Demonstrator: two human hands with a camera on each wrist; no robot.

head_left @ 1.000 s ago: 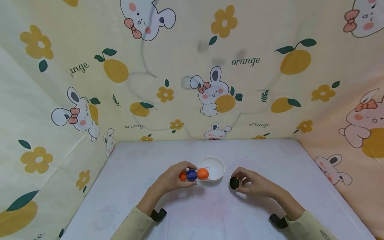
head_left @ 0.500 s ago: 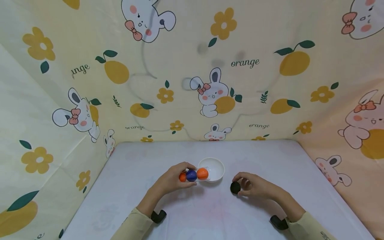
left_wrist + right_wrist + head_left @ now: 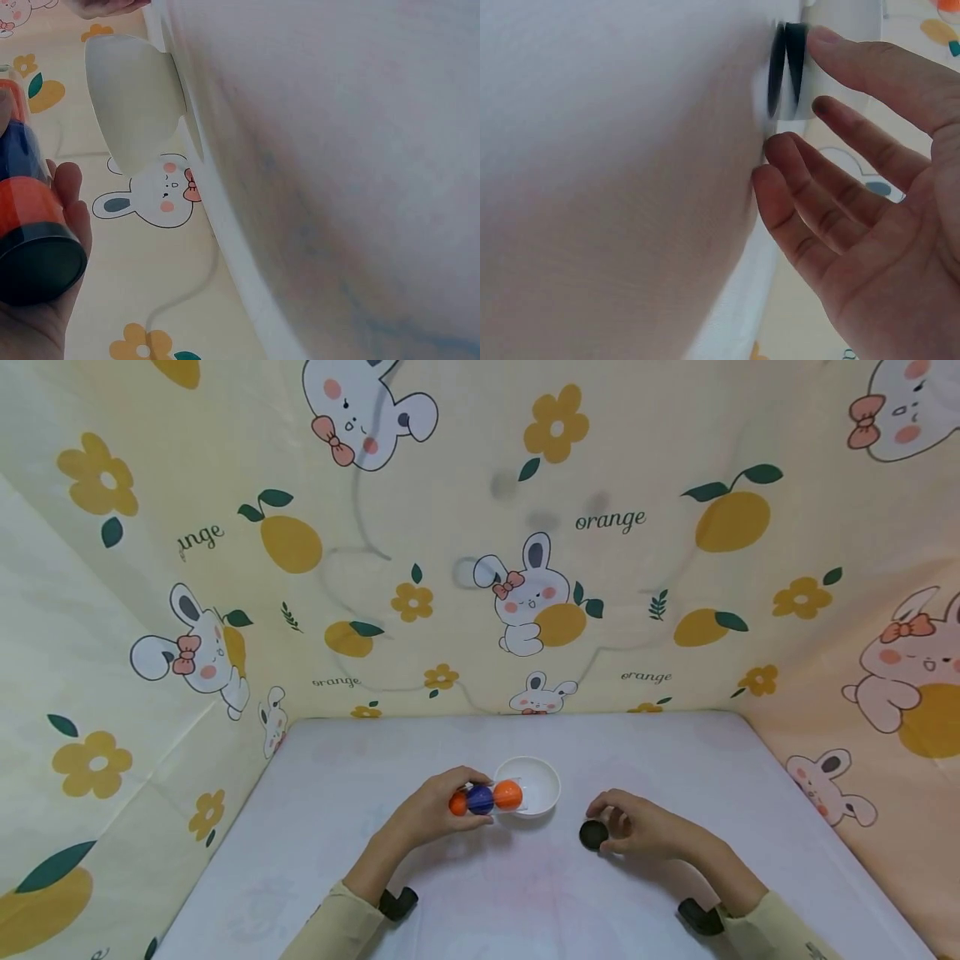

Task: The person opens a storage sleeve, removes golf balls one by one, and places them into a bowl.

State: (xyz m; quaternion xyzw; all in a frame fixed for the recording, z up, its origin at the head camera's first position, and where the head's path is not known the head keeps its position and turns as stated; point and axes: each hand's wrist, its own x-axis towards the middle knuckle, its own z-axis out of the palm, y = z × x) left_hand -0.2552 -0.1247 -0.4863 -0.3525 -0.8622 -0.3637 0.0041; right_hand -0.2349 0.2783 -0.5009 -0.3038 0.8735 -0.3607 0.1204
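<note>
A clear tube (image 3: 491, 797) with orange and blue balls inside is gripped by my left hand (image 3: 427, 810), angled toward the bowl in the head view. The left wrist view shows its black end cap (image 3: 41, 264); the fingers (image 3: 69, 184) wrap the tube. Farther right, my right hand (image 3: 641, 827) holds a round black lid (image 3: 594, 835) low over the table. In the right wrist view the thumb sits at one side of the lid (image 3: 795, 64) and a fingertip lies close to the opposite side. The other fingers are loosely bent.
A white bowl (image 3: 543, 789) stands between the hands; the tube's far end overlaps it in the head view. The table (image 3: 525, 902) has a white cover. Behind and at both sides hang cloth walls (image 3: 450, 485) printed with rabbits and oranges.
My right hand has lowered the black lid slightly toward me and to the right, and its face has turned flatter. The left hand keeps the tube in nearly the same place.
</note>
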